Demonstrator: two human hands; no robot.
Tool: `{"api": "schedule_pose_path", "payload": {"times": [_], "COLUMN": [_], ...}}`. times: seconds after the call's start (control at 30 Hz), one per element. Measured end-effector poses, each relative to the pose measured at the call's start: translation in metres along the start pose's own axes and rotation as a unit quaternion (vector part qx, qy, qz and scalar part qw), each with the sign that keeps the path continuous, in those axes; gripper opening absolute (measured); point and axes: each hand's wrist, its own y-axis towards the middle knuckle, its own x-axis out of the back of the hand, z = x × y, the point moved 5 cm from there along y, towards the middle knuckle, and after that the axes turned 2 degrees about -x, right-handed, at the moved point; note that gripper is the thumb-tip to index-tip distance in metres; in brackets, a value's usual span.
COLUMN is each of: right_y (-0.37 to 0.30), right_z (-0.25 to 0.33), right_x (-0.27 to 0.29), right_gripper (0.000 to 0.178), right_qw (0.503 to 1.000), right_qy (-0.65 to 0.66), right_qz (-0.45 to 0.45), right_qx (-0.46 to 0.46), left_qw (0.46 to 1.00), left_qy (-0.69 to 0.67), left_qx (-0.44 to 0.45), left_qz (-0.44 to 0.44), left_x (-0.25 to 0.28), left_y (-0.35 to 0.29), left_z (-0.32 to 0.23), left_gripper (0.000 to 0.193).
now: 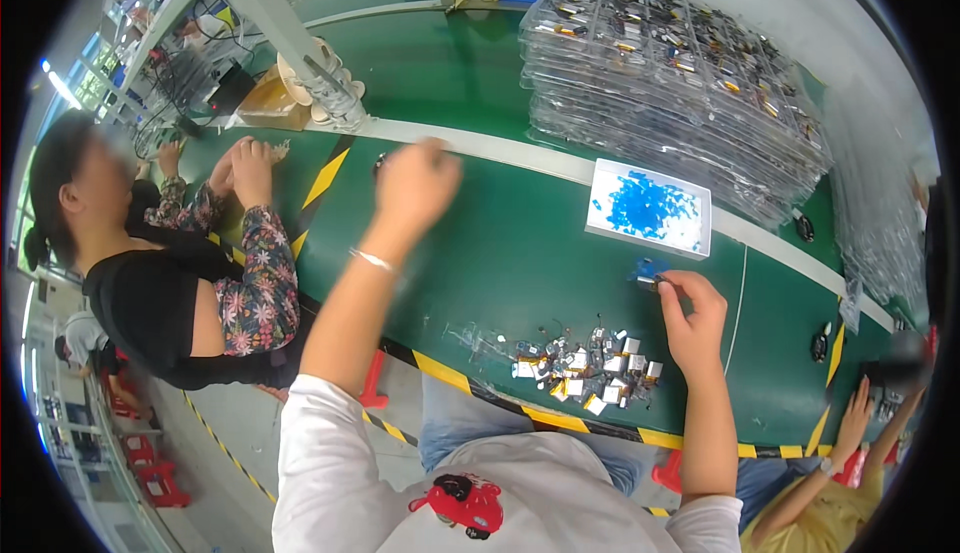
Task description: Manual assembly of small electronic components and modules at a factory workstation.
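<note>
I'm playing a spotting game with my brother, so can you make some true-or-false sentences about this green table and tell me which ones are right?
1. The white box has blue pieces in it. True.
2. The heap of small parts is inside the white box. False: it lies on the green table, nearer the camera than the box.
3. The right grip is holding a small part. True.
4. The left grip is reaching into the white box. False: it is over the table, well to the left of the box, and looks blurred.
5. The clear trays are stacked up beyond the white box. True.
</note>
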Motion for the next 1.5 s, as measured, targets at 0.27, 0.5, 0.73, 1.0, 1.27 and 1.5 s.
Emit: {"api": "schedule_pose_path", "payload": {"times": [0.27,0.5,0.73,1.0,1.27,1.5], "right_y": [0.003,-0.002,-0.002,0.005,0.006,0.005], "right_z": [0.007,-0.002,-0.004,0.011,0.015,0.011], "right_x": [-0.004,-0.007,0.012,0.009,0.002,0.005], "right_gripper": [0.007,0.010,0.006,0.005,0.006,0.005], "right_qw": [0.999,0.991,0.994,0.998,0.999,0.999], "right_qy": [-0.027,0.120,0.096,0.038,0.007,0.043], "right_qz": [-0.012,0.039,-0.040,-0.044,-0.022,0.023], "right_qx": [0.046,-0.053,0.037,0.024,0.025,0.021], "left_qw": [0.989,0.759,0.675,0.711,0.752,0.731], "left_qy": [-0.136,-0.565,-0.673,-0.637,-0.600,-0.620], "left_qx": [0.052,0.127,0.054,0.019,-0.030,-0.036], "left_qz": [0.040,0.297,0.297,0.298,0.272,0.283], "left_x": [-0.032,-0.073,-0.093,-0.089,-0.089,-0.085], "left_y": [0.008,-0.054,-0.097,-0.103,-0.106,-0.103], "left_z": [0.105,-0.064,-0.185,-0.183,-0.178,-0.180], "left_gripper": [0.028,0.011,0.015,0.024,0.025,0.026]}}
